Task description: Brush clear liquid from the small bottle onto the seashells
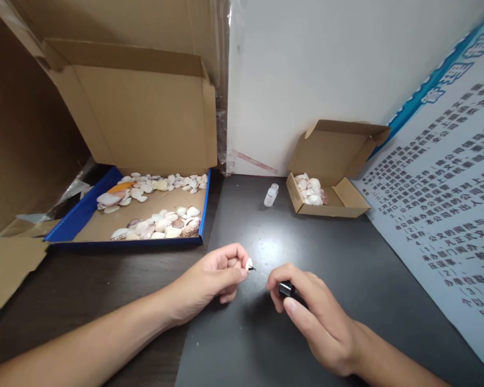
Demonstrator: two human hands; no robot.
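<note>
Between thumb and fingers, my left hand (221,277) pinches a small white seashell (249,264) above the dark mat. My right hand (312,312) is closed on a brush with a black cap (286,289), like that of a nail polish bottle. Its thin stem points left, and the dark bristle tip touches or nearly touches the shell. Beyond the hands, a small uncapped glass bottle (271,195) with a whitish look stands on the mat.
On the left, an open blue-edged cardboard box (99,228) holds several shells in two groups. A smaller open cardboard box (334,209) at the back right contains white shells. A white panel (306,64) rises behind, and a printed sheet (435,204) leans at right.
</note>
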